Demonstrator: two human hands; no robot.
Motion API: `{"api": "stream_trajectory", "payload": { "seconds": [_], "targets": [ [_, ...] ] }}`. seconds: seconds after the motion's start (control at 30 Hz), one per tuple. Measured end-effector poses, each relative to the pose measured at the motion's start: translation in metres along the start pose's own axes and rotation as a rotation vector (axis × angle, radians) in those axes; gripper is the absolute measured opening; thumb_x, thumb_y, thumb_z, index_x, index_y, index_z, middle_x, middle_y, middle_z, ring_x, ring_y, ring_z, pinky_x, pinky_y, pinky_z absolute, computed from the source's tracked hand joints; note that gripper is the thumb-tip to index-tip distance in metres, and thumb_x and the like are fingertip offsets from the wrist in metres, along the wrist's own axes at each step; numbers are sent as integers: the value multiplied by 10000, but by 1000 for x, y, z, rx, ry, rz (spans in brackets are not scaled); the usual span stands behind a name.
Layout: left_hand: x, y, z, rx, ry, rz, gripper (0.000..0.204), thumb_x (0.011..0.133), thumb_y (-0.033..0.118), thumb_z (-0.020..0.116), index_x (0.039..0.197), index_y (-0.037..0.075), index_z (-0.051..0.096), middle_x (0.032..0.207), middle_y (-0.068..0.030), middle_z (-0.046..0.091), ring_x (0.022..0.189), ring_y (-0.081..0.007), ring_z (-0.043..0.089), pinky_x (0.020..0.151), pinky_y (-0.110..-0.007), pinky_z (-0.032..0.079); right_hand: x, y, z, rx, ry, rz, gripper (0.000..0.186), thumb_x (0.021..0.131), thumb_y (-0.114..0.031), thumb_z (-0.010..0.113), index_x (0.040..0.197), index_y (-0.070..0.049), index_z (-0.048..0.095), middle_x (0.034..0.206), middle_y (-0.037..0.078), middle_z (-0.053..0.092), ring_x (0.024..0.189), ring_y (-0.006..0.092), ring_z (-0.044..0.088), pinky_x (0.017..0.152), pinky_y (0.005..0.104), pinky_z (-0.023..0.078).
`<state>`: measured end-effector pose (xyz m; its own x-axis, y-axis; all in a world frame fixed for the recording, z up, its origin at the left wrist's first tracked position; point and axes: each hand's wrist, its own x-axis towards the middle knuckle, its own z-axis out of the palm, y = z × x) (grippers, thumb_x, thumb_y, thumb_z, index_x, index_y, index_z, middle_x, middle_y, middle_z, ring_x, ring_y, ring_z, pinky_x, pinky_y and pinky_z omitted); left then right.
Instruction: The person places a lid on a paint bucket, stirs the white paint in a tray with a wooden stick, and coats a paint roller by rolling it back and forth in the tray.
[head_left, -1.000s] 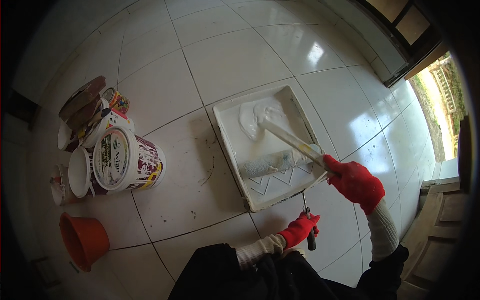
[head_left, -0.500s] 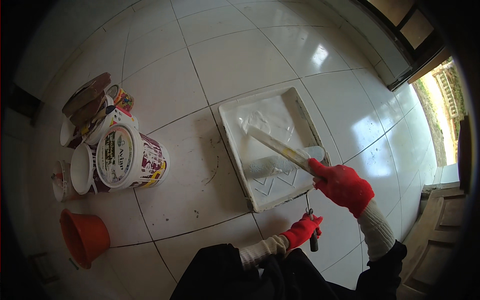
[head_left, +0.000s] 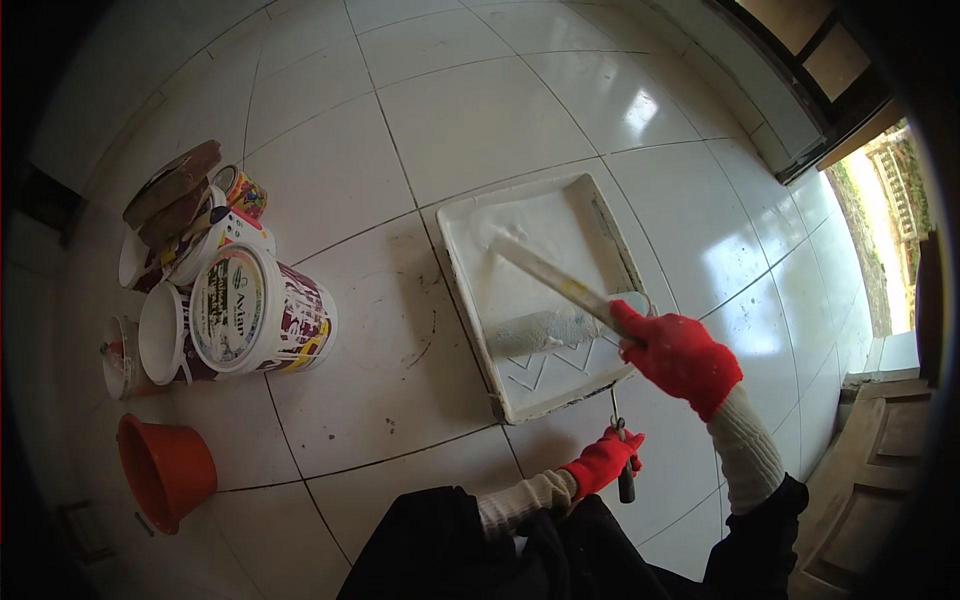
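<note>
A shallow white paint tray (head_left: 464,305) lies on the floor with white paint (head_left: 555,225) in its far part. In my right hand (head_left: 685,362), gloved in red, is a long flat paint-smeared stick (head_left: 565,285). Its far end dips into the paint. Beneath the stick, a paint roller (head_left: 535,334) rests across the ridged near part of the tray. My left hand (head_left: 600,462), also in a red glove, is closed around the roller's dark handle (head_left: 627,486), just outside the tray's near edge.
White paint buckets (head_left: 305,320) stand to the left, some partly behind others, with a small colourful can (head_left: 248,196) behind them. An orange bucket (head_left: 180,475) is tipped over nearer me. Wooden door panels (head_left: 870,485) are at right, beside a bright doorway (head_left: 890,220).
The stick's dipped end has shifted slightly away from me, and my right hand has moved a little left. Ripples in the paint look smoother. My left hand stays on the roller handle.
</note>
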<state>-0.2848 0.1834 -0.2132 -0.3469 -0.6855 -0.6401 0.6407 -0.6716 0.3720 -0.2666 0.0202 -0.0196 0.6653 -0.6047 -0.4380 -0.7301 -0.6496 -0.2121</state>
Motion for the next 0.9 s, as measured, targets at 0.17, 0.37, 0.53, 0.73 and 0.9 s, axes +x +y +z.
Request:
{"api": "stream_trajectory", "payload": {
  "seconds": [0.17,0.37,0.53,0.73,0.9],
  "targets": [
    [1,-4,4,-8,-1,-9,364,984,354,618,1106,63,436,833,-91,597,704,-198,633,699,-356,543,-13,18,-2,88,-60,-5,524,903,-230,650,1404,-157,511,859,183,678,803,374,666,731,457,516],
    [7,-4,1,-24,6,-18,376,973,343,640,1107,61,430,834,-100,598,716,-204,638,687,-361,548,-8,6,8,2,49,-109,503,897,-207,657,1382,-166,531,847,172,681,778,374,665,713,456,520],
    [7,-7,-1,-27,-10,21,385,962,341,656,1104,66,427,834,-110,606,725,-209,643,680,-360,558,1,10,2,-15,28,-70,466,907,-234,626,1351,-201,488,829,155,669,790,376,668,697,480,523],
    [9,-7,1,-56,16,-32,367,945,310,680,1077,92,416,818,-85,582,653,-203,623,607,-375,535,-9,17,-1,4,-25,-29,561,899,-207,661,1431,-184,487,865,151,687,793,360,669,718,437,524],
    [14,-8,5,-21,3,-28,389,953,330,670,1110,72,424,847,-103,596,713,-213,644,667,-367,559,7,4,1,-24,54,-35,560,888,-221,671,1423,-197,507,849,154,688,786,350,674,733,418,529]
  ]
}}
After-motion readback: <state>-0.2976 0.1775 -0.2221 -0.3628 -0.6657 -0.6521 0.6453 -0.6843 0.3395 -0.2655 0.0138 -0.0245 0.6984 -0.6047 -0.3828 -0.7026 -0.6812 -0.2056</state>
